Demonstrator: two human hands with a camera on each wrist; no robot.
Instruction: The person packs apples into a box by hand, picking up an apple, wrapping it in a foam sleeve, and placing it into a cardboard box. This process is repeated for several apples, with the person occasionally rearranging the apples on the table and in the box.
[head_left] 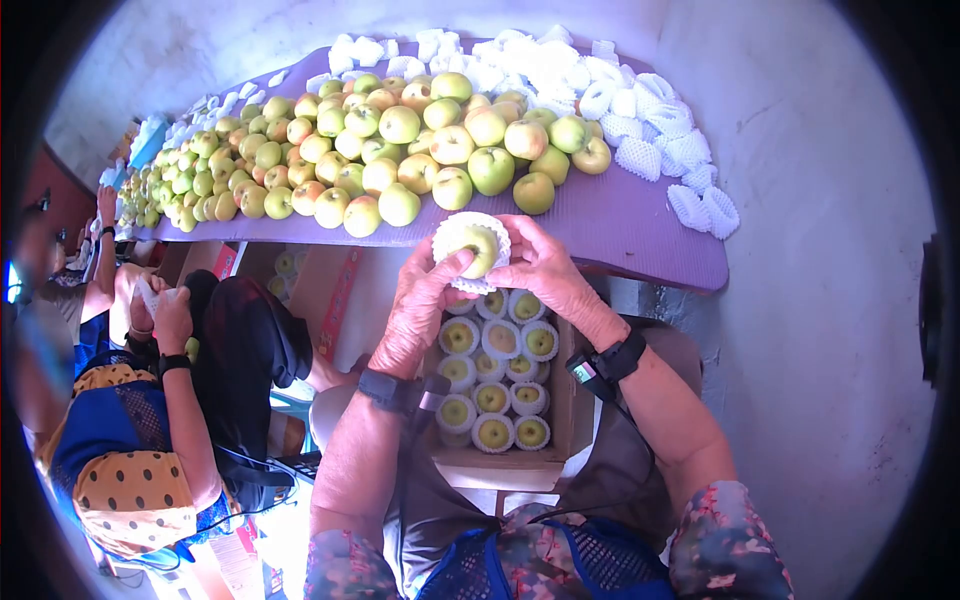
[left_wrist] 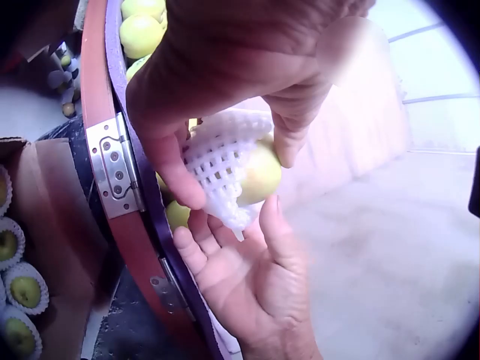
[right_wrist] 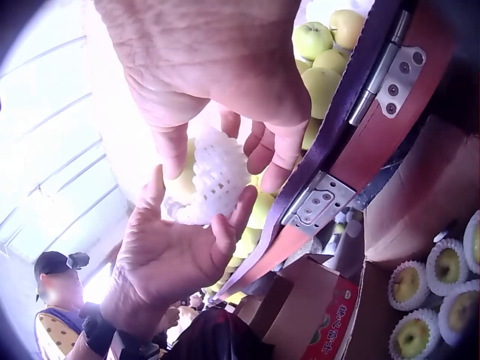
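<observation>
A yellow-green apple sits in a white foam net between my two hands, above the box and in front of the table edge. My left hand grips it from the left, thumb across the apple's face. From the right, my right hand holds the net's edge with thumb and fingertips. In the left wrist view the foam net covers one side of the apple, and bare skin shows on the other. The right wrist view shows the foam net with fingers of both hands round it.
Loose apples heap on the purple-covered table, with empty foam nets at its back and right. Below my hands stands a cardboard box with rows of netted apples. Another person sits at the left.
</observation>
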